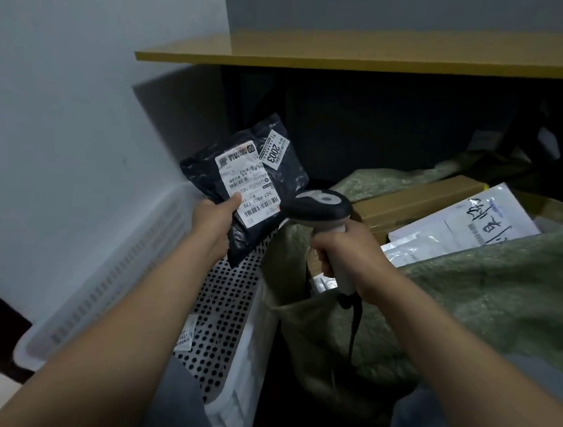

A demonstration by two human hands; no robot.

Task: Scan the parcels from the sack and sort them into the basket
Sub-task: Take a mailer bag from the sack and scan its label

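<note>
Two bare hands meet between a basket (112, 276) and a sack (507, 280) below the desk (356, 62), whose yellowish wooden edge runs across the top. The left hand (216, 215) has its grip closed on a black parcel (290, 174), a flat, crinkled, glossy plastic mailer held tilted above the far end of the basket, thumb pressed on the edge of its white shipping label (246, 189). That label carries fine print too small to read, several barcodes and the code "507-PB07 T70". A smaller sticker (274, 150) at the parcel's upper corner reads "2003". The right hand (348, 254) has its grip wrapped round the pale handle of a scanner (318, 205), whose rounded dark head with a grey top sits just beside the label's barcode corner. A dark cable (355, 327) hangs from the handle's base. The basket is white plastic, with slotted walls and a floor pierced by round holes; a paper tag (186, 333) shows on that floor, its print partly hidden by the left forearm. The sack is coarse green woven material, slumped open, and holds a brown cardboard box (412, 198) and a white plastic packet (471, 224) with large handwritten characters, seen upside down and hard to make out. More white packets below it are mostly covered by the sack's folds. Under the desk all lies in deep shadow.
</note>
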